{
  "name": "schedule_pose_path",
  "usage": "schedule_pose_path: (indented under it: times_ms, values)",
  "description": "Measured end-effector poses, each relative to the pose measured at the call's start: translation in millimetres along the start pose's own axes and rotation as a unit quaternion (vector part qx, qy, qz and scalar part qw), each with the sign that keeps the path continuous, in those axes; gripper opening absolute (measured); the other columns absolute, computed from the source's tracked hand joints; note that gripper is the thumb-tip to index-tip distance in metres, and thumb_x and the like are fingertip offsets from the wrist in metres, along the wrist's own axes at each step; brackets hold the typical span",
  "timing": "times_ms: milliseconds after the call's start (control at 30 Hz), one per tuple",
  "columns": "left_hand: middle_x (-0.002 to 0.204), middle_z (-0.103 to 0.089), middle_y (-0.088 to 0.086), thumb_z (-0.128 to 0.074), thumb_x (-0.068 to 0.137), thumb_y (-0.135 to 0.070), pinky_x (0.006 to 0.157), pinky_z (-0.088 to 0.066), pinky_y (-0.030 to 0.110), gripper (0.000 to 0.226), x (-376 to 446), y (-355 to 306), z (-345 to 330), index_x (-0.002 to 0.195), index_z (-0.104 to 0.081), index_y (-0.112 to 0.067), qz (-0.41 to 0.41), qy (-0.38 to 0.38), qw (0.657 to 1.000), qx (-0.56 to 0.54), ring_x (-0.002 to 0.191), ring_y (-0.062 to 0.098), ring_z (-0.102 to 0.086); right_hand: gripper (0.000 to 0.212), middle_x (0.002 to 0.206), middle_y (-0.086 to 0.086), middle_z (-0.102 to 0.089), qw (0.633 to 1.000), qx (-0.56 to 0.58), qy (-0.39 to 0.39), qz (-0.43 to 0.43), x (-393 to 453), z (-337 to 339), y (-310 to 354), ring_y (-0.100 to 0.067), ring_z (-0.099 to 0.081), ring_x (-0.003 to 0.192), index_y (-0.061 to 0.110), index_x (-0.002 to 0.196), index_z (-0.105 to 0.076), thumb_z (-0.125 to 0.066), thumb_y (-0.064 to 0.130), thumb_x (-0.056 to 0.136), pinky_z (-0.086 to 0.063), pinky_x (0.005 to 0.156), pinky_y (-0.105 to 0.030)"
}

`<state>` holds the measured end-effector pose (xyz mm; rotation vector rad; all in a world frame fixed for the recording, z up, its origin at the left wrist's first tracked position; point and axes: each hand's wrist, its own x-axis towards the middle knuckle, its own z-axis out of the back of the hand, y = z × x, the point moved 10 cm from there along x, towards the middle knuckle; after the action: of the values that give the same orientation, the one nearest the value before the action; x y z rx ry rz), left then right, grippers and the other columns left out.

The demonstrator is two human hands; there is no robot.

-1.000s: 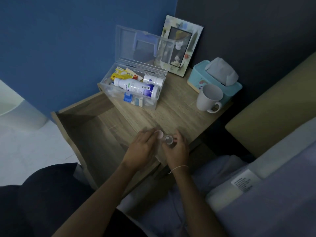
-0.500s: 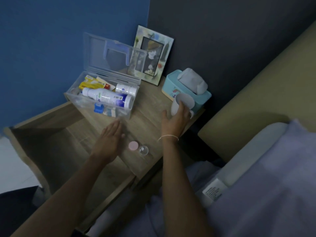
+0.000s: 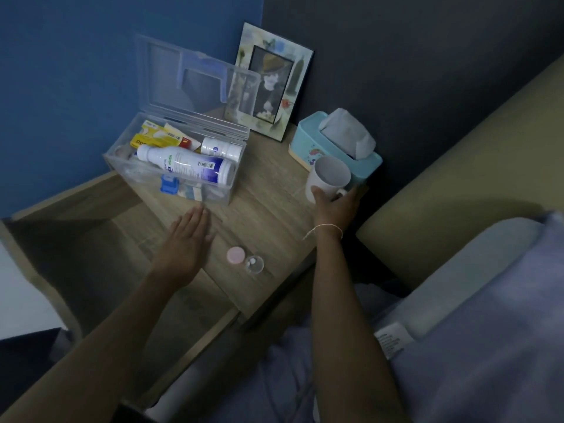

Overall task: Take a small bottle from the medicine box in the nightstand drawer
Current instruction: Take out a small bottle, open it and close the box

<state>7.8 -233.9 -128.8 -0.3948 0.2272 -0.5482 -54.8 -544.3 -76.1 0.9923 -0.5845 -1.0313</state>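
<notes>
While the medicine box [image 3: 171,166] stands with its lid up on the table [image 3: 268,209], these lines give the moment:

Step in hand: by my reading the bottle has already been taken out; the small clear bottle [image 3: 254,264] stands uncapped near the table's front edge, well apart from the box, with a pale tablet visible inside, and its pink cap [image 3: 235,255] lies just beside it.

Drawer: the nightstand drawer [image 3: 91,254] stands pulled open to the left, and nothing shows in it in this dim light.

Right hand: the right hand [image 3: 334,206] is curled round the near side of the white mug [image 3: 328,178], which stands touching the teal tissue box [image 3: 332,148]; whether the mug has left the table I cannot tell.

Left hand: the left hand [image 3: 189,236] is flat and open, fingers together, holding nothing, just in front of the box.

Next move: probably lifting the mug by its handle side without knocking the tissue box; the bottle sits between the two arms and could tip if a wrist sweeps back.

Change since half a second ago: both hands sit almost as they did, the right closer round the mug; a second ago both were together at the bottle and cap.

Behind: a picture frame [image 3: 271,93] leans on the wall.
</notes>
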Motion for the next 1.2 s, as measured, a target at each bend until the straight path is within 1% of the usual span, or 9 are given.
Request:
schedule_pose_path:
  times_ms: [100,233,400,500,667,800,867,1000,1200]
  values:
    - [0.162,0.001,0.008,-0.023,0.103,-0.032,0.123,-0.001,0.038,0.056,0,1,-2,0.15,-0.004,-0.01,0.001,-0.003,1.0,0.002,0.149,0.019,0.003,0.09,0.142,-0.013,-0.047,1.0,0.015,0.012,-0.019,-1,-4,-7,-0.029,-0.048,0.128,0.011,0.144,-0.031,-0.08,0.027,0.07,-0.042,0.105,-0.045]
    - [0.162,0.005,0.006,-0.018,0.103,-0.034,0.123,0.001,0.036,0.056,1,5,-5,0.151,0.001,-0.012,0.013,0.012,1.0,0.014,0.149,0.017,0.007,0.062,0.128,-0.011,-0.061,1.0,0.014,-0.006,-0.014,-7,-1,-8,-0.029,-0.058,0.115,0.007,0.126,-0.051,-0.078,0.026,0.073,-0.042,0.087,-0.027]
    - [0.162,0.005,0.005,-0.017,0.103,-0.036,0.123,0.0,0.038,0.056,0,4,-6,0.151,0.001,-0.014,0.02,0.018,1.0,0.011,0.149,0.017,0.007,0.055,0.121,-0.009,-0.065,0.999,0.041,-0.005,-0.004,-32,1,0,-0.025,-0.061,0.11,0.009,0.119,-0.058,-0.078,0.029,0.072,-0.042,0.084,-0.024]
    - [0.162,0.004,0.005,-0.017,0.103,-0.035,0.123,0.0,0.038,0.056,0,3,-5,0.151,0.001,-0.014,0.021,0.016,1.0,0.011,0.149,0.018,0.005,0.052,0.113,-0.009,-0.069,0.998,0.051,0.028,0.032,-59,-9,9,-0.022,-0.064,0.101,0.006,0.114,-0.06,-0.08,0.025,0.07,-0.045,0.077,-0.019]
    - [0.162,0.003,0.005,-0.017,0.103,-0.034,0.123,-0.001,0.039,0.055,1,4,-7,0.152,0.0,-0.013,0.02,0.023,0.999,0.018,0.15,0.018,0.004,0.058,0.115,-0.008,-0.069,0.989,0.022,0.118,0.09,-100,-35,25,-0.019,-0.065,0.103,0.009,0.12,-0.059,-0.082,0.022,0.068,-0.052,0.087,-0.03]
    - [0.162,0.004,0.005,-0.016,0.103,-0.035,0.123,0.001,0.038,0.056,3,6,-10,0.152,0.001,-0.013,0.023,0.028,0.999,0.018,0.15,0.018,0.005,0.062,0.109,-0.003,-0.071,0.985,0.023,0.139,0.105,-124,-36,25,-0.008,-0.064,0.091,0.013,0.121,-0.06,-0.084,0.024,0.065,-0.046,0.076,-0.015]
    - [0.162,0.003,0.005,-0.016,0.103,-0.035,0.123,0.0,0.038,0.056,3,6,-10,0.152,0.0,-0.013,0.022,0.021,0.999,0.017,0.15,0.018,0.004,0.063,0.112,-0.001,-0.07,0.984,0.023,0.143,0.1,-129,-32,21,-0.006,-0.063,0.095,0.014,0.123,-0.059,-0.084,0.025,0.066,-0.048,0.08,-0.018]
    - [0.162,0.002,0.006,-0.017,0.103,-0.036,0.123,-0.001,0.039,0.056,4,7,-12,0.151,0.0,-0.013,0.015,0.014,0.999,0.033,0.15,0.019,0.003,0.063,0.118,-0.004,-0.068,0.985,0.017,0.145,0.096,-135,-24,14,-0.013,-0.063,0.106,0.014,0.125,-0.058,-0.083,0.025,0.068,-0.05,0.089,-0.025]
    - [0.162,0.003,0.007,-0.016,0.103,-0.036,0.123,0.0,0.04,0.056,3,7,-12,0.151,0.001,-0.012,0.01,0.017,0.999,0.025,0.149,0.019,0.005,0.064,0.116,-0.007,-0.068,0.986,0.016,0.146,0.078,-136,-24,7,-0.017,-0.064,0.106,0.011,0.125,-0.057,-0.083,0.023,0.067,-0.052,0.091,-0.032]
